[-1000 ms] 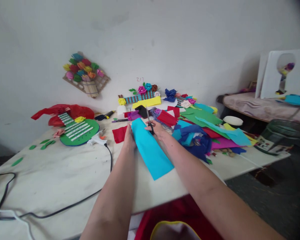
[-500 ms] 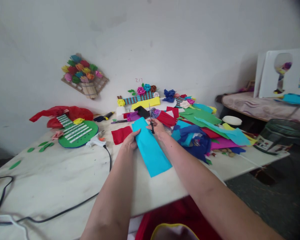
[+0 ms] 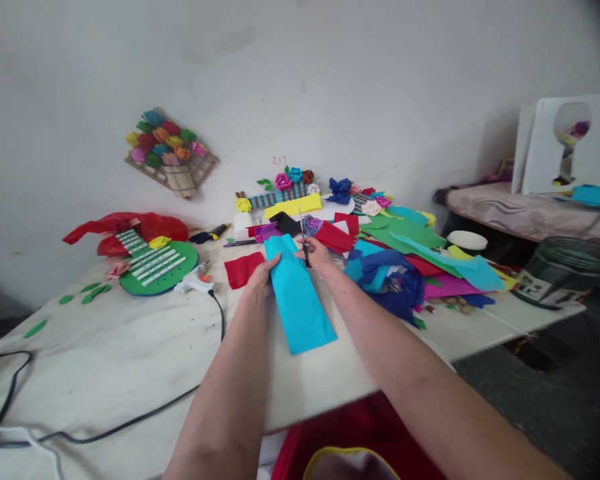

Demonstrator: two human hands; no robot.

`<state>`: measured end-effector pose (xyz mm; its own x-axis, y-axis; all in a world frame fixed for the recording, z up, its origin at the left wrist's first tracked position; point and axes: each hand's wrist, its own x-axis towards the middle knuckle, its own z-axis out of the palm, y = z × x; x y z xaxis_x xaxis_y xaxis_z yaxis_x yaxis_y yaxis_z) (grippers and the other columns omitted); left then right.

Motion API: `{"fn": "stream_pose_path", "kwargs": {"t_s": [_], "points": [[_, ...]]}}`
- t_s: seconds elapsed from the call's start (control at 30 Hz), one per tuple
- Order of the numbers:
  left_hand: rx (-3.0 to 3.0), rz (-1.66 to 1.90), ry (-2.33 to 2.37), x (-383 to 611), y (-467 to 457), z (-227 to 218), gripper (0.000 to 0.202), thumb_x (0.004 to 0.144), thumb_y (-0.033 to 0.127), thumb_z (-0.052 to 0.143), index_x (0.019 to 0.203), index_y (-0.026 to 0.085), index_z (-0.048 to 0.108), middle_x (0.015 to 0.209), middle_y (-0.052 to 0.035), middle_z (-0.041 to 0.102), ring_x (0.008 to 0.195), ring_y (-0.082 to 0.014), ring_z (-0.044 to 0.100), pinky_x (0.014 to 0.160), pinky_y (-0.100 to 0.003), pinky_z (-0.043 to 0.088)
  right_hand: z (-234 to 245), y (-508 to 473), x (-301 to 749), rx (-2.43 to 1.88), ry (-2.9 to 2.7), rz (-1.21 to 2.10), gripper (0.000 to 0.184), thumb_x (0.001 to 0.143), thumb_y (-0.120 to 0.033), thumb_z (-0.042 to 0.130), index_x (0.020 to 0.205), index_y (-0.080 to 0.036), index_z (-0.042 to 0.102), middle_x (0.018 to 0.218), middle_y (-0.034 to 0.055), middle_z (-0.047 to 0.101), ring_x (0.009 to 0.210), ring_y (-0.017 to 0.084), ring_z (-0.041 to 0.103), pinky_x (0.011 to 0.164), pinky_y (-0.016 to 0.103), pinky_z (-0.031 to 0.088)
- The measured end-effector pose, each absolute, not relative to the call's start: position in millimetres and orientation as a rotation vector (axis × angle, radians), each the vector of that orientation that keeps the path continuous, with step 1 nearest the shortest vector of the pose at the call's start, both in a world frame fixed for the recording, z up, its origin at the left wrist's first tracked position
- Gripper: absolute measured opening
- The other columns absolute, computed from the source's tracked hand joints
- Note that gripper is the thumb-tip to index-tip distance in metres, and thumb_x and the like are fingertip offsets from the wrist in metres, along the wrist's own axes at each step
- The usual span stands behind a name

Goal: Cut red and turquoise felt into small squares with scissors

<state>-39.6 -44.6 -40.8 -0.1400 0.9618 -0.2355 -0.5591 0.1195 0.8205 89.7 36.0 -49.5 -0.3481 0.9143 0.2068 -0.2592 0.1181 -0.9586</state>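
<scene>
A long folded strip of bright blue crepe paper (image 3: 303, 310) slants down over the table in front of me. My left hand (image 3: 263, 275) grips its left edge near the top, thumb lying on the paper. In my right hand (image 3: 316, 255) is a pair of scissors (image 3: 304, 243) with dark handles, blades pointing up and away from me. The scissors are just right of the strip's upper end; whether the blades touch it I cannot tell. Left of the strip lies a red folded piece (image 3: 243, 269), close to my left hand.
A white glue gun (image 3: 194, 281) with a black cord lies left, beside a green round board (image 3: 180, 277). Coloured paper sheets (image 3: 405, 233) and a dark blue crumpled heap (image 3: 395, 283) crowd the right. A glass jar (image 3: 555, 273) stands at the right edge.
The lower end of the blue strip has swung slightly left. Both hands keep their hold, and the scissors stay beside the strip's top.
</scene>
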Motion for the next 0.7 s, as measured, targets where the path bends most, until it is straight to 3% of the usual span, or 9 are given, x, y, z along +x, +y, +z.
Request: {"fn": "stream_pose_path", "kwargs": {"t_s": [0.33,0.6,0.7], "points": [[0.680,1.574,1.060,-41.1,-41.7,-45.6,0.034,0.066,0.011,0.069,0.100,0.009,0.063,0.085,-0.0139,0.070,0.075,-0.0258,0.068,0.078,-0.039,0.054,-45.4,31.5,92.0,-0.714,-1.363,1.441,0.046,0.050,-0.032,0.072,0.090,-0.021,0.054,0.062,-0.0072,0.053,0.051,0.007,0.046,0.044,0.018,0.034],[0.701,1.504,1.046,-45.8,-45.6,-43.3,0.031,0.069,0.017,0.068,0.098,0.007,0.064,0.085,-0.0162,0.070,0.077,-0.0275,0.067,0.078,-0.039,0.053,-45.2,32.4,92.4,-0.702,-1.374,1.443,0.045,0.049,-0.031,0.073,0.089,-0.021,0.055,0.063,-0.0070,0.052,0.052,0.007,0.047,0.045,0.018,0.034],[0.613,1.503,0.979,-43.5,-46.0,-40.0,0.034,0.077,0.034,0.060,0.102,0.009,0.063,0.088,-0.0153,0.069,0.084,-0.0282,0.066,0.080,-0.041,0.052,-46.6,34.1,92.2,-0.693,-1.365,1.426,0.043,0.050,-0.031,0.072,0.088,-0.020,0.056,0.063,-0.0066,0.053,0.053,0.008,0.048,0.045,0.018,0.034]]}}
